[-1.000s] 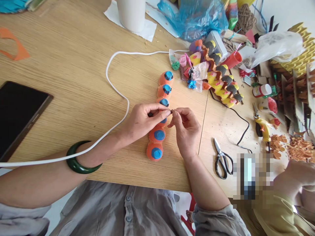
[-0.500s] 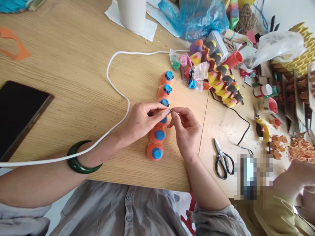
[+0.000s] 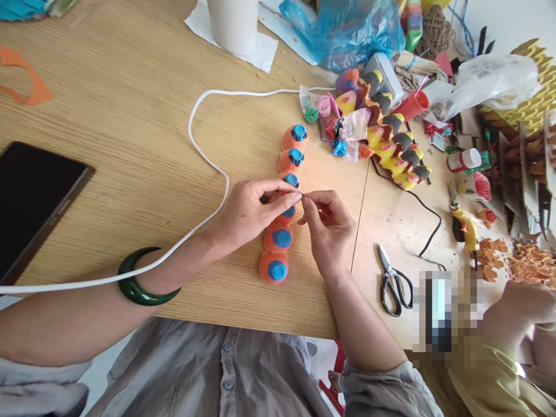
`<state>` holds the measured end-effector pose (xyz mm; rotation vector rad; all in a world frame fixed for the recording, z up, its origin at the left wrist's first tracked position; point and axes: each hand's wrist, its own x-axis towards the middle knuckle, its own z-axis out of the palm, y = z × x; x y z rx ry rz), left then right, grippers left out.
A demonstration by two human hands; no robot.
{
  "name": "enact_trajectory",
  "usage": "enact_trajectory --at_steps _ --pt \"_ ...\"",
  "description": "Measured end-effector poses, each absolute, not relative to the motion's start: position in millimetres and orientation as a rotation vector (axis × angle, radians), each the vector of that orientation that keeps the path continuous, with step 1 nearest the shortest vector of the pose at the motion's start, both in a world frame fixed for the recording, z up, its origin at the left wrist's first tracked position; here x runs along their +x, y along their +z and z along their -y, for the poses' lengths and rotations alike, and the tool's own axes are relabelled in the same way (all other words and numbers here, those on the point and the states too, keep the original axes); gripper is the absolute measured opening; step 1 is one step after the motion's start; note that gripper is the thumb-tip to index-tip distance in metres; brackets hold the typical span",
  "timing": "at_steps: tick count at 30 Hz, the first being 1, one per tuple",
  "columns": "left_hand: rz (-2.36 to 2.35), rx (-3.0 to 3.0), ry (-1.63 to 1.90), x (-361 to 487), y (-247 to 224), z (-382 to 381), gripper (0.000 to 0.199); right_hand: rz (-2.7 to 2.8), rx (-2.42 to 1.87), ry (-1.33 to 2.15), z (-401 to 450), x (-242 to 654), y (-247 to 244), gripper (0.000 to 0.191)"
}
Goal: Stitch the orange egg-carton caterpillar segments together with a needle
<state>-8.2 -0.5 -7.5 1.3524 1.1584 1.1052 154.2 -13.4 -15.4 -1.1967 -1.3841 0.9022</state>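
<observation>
Above an orange row of bumps [image 3: 276, 268], like a painted egg-carton strip with blue clay discs on top, my two hands meet fingertip to fingertip. My left hand [image 3: 256, 211] comes in from the left, thumb and index finger pinched together. Facing it, my right hand [image 3: 325, 223] also pinches at the same spot. Between the tips is a tiny dark piece [image 3: 302, 196], mostly hidden. The far blue discs carry small black bits; the two nearest are plain blue. My left hand covers part of the strip's middle.
A white cable [image 3: 226, 174] crosses the table and my left forearm. Scissors [image 3: 393, 281] lie to the right, near a co-worker's arm [image 3: 521, 307]. A phone [image 3: 39, 202] rests at left. Painted carton strips [image 3: 402, 150], clay packets [image 3: 347, 127] and a white cup [image 3: 233, 26] stand farther back.
My hands stay in almost the same place. The fingertips have closed slightly, and less of the dark piece shows between them.
</observation>
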Motion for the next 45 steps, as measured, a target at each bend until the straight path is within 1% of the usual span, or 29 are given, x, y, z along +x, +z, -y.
enact_trajectory --at_steps 6,14,21,30,35,39,45 --pt "-1.169 1.361 1.115 -8 -10 0 0.025 1.363 -1.198 0.924 13 154 -16 0.007" --pt "-1.207 1.360 1.145 -7 -8 0 0.025 1.307 -1.249 1.032 14 152 -10 0.014" --pt "-1.227 1.379 1.148 -8 -9 1 0.025 1.342 -1.249 0.956 12 152 -16 0.016" --pt "-1.282 1.353 1.140 -7 -1 0 0.027 1.308 -1.281 0.987 9 155 -19 0.010" --pt "-1.368 1.333 1.188 -10 -1 -5 0.026 1.302 -1.370 0.942 3 157 -24 0.015" --pt "-1.378 1.276 1.209 -12 -7 -10 0.024 1.263 -1.376 0.975 -1 152 -29 0.018" --pt "-1.383 1.245 1.194 -13 -13 -13 0.030 1.299 -1.373 0.946 -4 142 -34 0.014"
